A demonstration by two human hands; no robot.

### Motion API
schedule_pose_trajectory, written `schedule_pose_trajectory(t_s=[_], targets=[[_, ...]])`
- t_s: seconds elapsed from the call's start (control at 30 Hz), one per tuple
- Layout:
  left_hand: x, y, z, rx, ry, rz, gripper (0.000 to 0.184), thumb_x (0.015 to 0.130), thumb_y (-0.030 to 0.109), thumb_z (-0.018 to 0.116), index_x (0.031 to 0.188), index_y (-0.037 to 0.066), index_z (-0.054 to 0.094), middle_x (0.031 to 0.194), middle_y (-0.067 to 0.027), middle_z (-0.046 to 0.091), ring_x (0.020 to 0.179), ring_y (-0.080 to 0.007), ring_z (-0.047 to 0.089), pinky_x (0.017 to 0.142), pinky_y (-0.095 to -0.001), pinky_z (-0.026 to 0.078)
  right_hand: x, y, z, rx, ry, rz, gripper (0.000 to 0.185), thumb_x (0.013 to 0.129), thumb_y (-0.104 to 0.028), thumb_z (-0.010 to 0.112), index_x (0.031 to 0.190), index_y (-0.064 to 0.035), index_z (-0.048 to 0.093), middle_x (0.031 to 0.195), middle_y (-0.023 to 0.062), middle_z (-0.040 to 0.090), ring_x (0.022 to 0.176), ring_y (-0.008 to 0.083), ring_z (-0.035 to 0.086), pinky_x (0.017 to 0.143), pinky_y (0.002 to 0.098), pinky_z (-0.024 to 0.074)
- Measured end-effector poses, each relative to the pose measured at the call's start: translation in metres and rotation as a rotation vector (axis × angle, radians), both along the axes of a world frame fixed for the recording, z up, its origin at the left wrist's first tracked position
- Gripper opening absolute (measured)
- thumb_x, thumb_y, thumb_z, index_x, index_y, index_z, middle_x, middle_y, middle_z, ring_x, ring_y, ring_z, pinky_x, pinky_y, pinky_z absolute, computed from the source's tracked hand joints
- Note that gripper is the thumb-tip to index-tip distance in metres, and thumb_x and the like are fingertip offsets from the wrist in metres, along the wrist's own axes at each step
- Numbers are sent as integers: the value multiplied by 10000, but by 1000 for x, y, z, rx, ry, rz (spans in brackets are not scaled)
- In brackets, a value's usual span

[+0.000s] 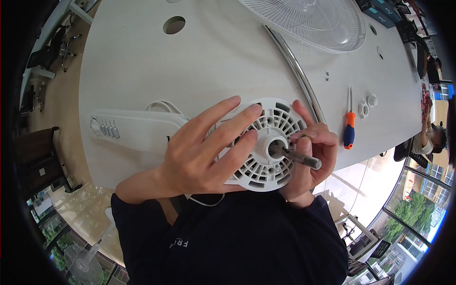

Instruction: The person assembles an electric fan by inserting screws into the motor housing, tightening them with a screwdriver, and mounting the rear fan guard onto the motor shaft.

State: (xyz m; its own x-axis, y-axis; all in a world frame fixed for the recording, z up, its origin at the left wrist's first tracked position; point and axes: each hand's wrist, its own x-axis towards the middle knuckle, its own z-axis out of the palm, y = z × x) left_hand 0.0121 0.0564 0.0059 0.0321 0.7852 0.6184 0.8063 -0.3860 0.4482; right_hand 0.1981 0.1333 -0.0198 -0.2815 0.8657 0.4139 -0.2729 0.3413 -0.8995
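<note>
Head view: a round white fan housing [256,179] with radial slots, small screw holes and a raised centre collar sits at the table's near edge, its metal shaft [309,162] poking out towards the right. The left hand [197,149] grips its left side, fingers spread; the right hand [316,147] curls beside the shaft, its exact grip unclear.

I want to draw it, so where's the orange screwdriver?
In the head view, the screwdriver lies on the table at the right, between the right hand and two small white parts.
</note>
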Motion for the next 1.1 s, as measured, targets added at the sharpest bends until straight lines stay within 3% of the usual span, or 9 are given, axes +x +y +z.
schedule_pose_trajectory(t_s=[0.07, 0.2, 0.27, 0.6, 0.73, 0.8, 0.87, 0.93, 1.1], targets=[[-2, 1, -1, 63, 66, 6, 327, 902, 413, 764, 1008, 114, 689, 1261, -138, 738, 1183, -373, 694, 845, -411, 596, 0, 1, 0, 22, -7, 1, 74, 1026, -8, 567, 1088, -23, 529, 906, 105, 634, 859, 150, 658, 1184, 653, 400], [-11, 0, -4, 137, 247, -118, 325, 827, 341, 826, 1076, 225, 653, 1232, -183, 743, 1149, -418, 698, 824, -441, 600, 2, 1, 0, 76, -16, 2, 76, 1021, -7, 574, 1085, -18, 534, 907, 105, 632, 814, 133, 644, 1171, 659, 415], [-9, 1, 2, 47, 146, -95, 311, 774, 242, 822, 1043, 298, 676, 1224, -154, 755, 1140, -400, 701, 802, -418, 580, -1, 4, -1, 87, 5, -5, 82, 1013, 7, 586, 1080, -12, 543, 890, 105, 631, 811, 136, 653, 1164, 661, 422], [-12, 7, 2, 57, 156, -109, 322, 775, 202, 826, 1056, 286, 692, 1213, -163, 763, 1124, -392, 712, 804, -395, 575, 15, 27, 14, 182, -137, 107, 155, 923, 66, 689, 1056, 10, 634, 900, 152, 738, 941, 247, 708, 1163, 636, 406], [-9, 8, 3, 50, 96, -82, 308, 765, 199, 847, 1019, 241, 679, 1197, -165, 771, 1114, -395, 719, 811, -396, 572, 29, 37, 28, 314, -266, 6, 259, 817, 81, 781, 1039, -8, 681, 910, 99, 780, 1030, 267, 685, 1069, 482, 466], [-7, 8, 4, 44, 70, -80, 309, 758, 197, 854, 1008, 224, 673, 1191, -165, 774, 1110, -397, 721, 812, -398, 571, 32, 38, 47, -41, -242, 247, 252, 793, 80, 811, 1001, -10, 700, 906, 96, 781, 996, 246, 675, 945, 405, 491], [-6, 10, 5, 57, 67, -75, 313, 737, 183, 861, 981, 201, 667, 1185, -161, 777, 1109, -393, 722, 811, -402, 570, 31, 46, 53, -31, -276, 312, 235, 749, 33, 874, 940, -23, 748, 901, 75, 776, 902, 206, 669, 840, 356, 474], [-4, 11, 6, 55, 49, -63, 317, 720, 173, 864, 963, 183, 660, 1178, -159, 779, 1106, -391, 722, 810, -402, 569, 29, 52, 67, 233, -535, 425, 259, 688, -31, 925, 913, -67, 802, 851, 32, 742, 793, 184, 643, 790, 332, 452], [-3, 11, 1, 89, 40, -41, 309, 703, 163, 865, 927, 167, 653, 1169, -156, 783, 1103, -389, 721, 806, -399, 567, 22, 49, 84, 371, -726, 430, 320, 641, -82, 949, 936, -126, 833, 789, 2, 678, 710, 174, 600, 716, 339, 425]])
